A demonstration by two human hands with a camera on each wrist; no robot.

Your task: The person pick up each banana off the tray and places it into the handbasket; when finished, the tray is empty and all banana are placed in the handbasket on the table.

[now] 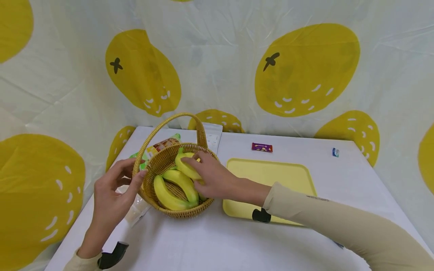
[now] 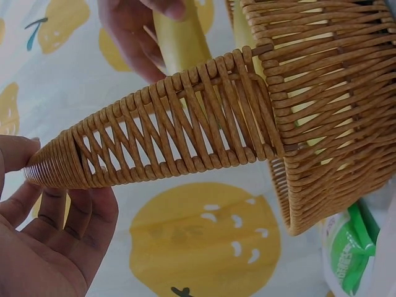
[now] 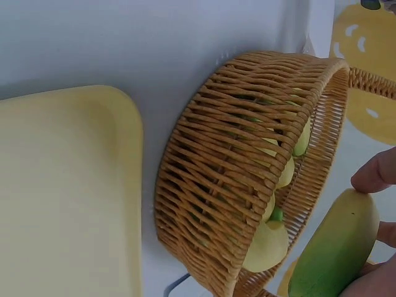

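Observation:
A round wicker basket (image 1: pixel 184 213) with a tall arched handle (image 2: pixel 167 124) stands on the white table and contains several yellow bananas (image 1: pixel 171 194). My left hand (image 1: pixel 113 192) holds the handle on its left side, the thumb on one face and the fingers on the other, as the left wrist view shows. Over the basket, my right hand (image 1: pixel 217 177) grips a banana (image 3: pixel 340 247) between thumb and fingers. In the right wrist view this banana is outside the basket's rim, its green-tinged end pointing down-left. The other bananas partly show through the weave.
Right of the basket lies a pale yellow tray (image 1: pixel 271 163). Farther back are a purple snack packet (image 1: pixel 262 147) and a small blue-white packet (image 1: pixel 335 152). Behind the basket's left are a colourful bag (image 1: pixel 166 143) and a white pouch (image 1: pixel 214 135). A clear package (image 1: pixel 137 210) sits front left.

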